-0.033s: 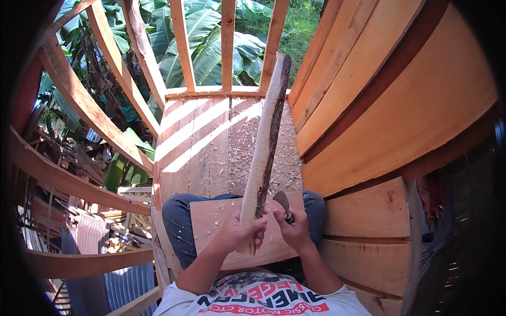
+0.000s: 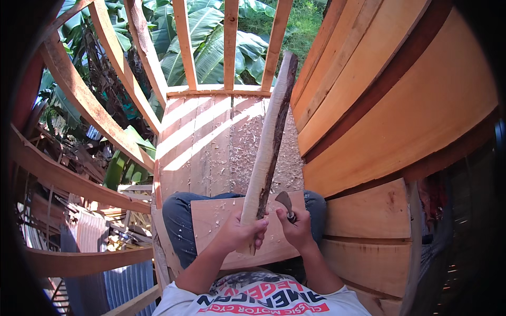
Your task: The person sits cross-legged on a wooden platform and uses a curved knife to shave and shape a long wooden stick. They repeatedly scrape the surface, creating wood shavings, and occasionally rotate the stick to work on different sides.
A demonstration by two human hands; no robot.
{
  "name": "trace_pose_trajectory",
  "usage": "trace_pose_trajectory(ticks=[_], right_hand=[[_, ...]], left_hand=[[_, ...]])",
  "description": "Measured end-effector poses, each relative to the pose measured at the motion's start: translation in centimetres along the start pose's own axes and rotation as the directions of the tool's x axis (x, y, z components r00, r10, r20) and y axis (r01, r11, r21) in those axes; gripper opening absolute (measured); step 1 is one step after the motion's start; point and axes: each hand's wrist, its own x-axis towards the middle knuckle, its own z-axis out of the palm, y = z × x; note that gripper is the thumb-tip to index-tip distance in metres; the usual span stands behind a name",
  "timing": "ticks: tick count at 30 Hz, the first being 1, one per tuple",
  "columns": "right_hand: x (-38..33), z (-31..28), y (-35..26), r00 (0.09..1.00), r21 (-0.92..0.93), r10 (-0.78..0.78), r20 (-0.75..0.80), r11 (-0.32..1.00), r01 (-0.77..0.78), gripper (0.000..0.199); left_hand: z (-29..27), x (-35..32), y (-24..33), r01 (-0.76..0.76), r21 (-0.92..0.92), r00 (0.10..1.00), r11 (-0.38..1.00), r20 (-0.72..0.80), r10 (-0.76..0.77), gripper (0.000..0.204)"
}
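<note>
My left hand (image 2: 244,231) is wrapped round the lower end of a long wooden branch (image 2: 267,152). The branch stands up and leans away to the right; its left side is pale and peeled, its right side keeps dark bark. A short curved knife (image 2: 285,201) is in my right hand (image 2: 296,227), closed round the handle with the blade pointing up. The blade is just right of the branch and apart from it. Under both hands a flat wooden board (image 2: 213,213) lies across my lap, with a few shavings on it.
Pale shavings (image 2: 246,126) litter the plank floor (image 2: 197,152) ahead. A slatted wooden railing (image 2: 230,47) closes the far and left sides, with banana leaves (image 2: 197,47) beyond. To my right rises a plank wall (image 2: 369,216). Corrugated sheets (image 2: 129,284) and scrap wood lie outside at lower left.
The branch's top has tilted slightly to the right. The knife has shifted a little to the right and its blade has turned slightly. Both hands keep their grip.
</note>
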Motion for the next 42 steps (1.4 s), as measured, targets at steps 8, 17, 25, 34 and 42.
trace_pose_trajectory(ticks=[8,17,25,34,42], right_hand=[[2.1,0.2,-0.5,0.98,-0.354,-0.189,0.055,0.915,0.196,0.015],[3.4,1.5,-0.9,0.954,-0.572,-0.3,0.029,0.777,0.261,0.02],[3.8,2.9,0.3,0.966,-0.63,-0.254,0.047,0.743,0.226,0.023],[9.0,-4.1,4.6,0.959,-0.353,0.01,-0.283,0.929,-0.114,0.045],[1.9,2.9,3.2,0.94,-0.393,0.006,0.34,0.909,0.136,0.05]], left_hand=[[-0.6,-2.4,0.0,-0.132,0.485,0.964,0.865,-0.141,0.226,0.028],[-0.6,-5.5,-0.3,-0.088,0.818,0.914,0.569,-0.161,0.372,0.028],[-1.9,-6.4,-1.5,-0.099,0.754,0.912,0.65,-0.192,0.362,0.03],[-2.8,-10.4,-4.5,0.017,0.626,0.975,0.779,-0.182,0.126,0.031],[-5.5,-7.2,-5.1,0.019,0.399,0.953,0.917,-0.285,0.105,0.035]])
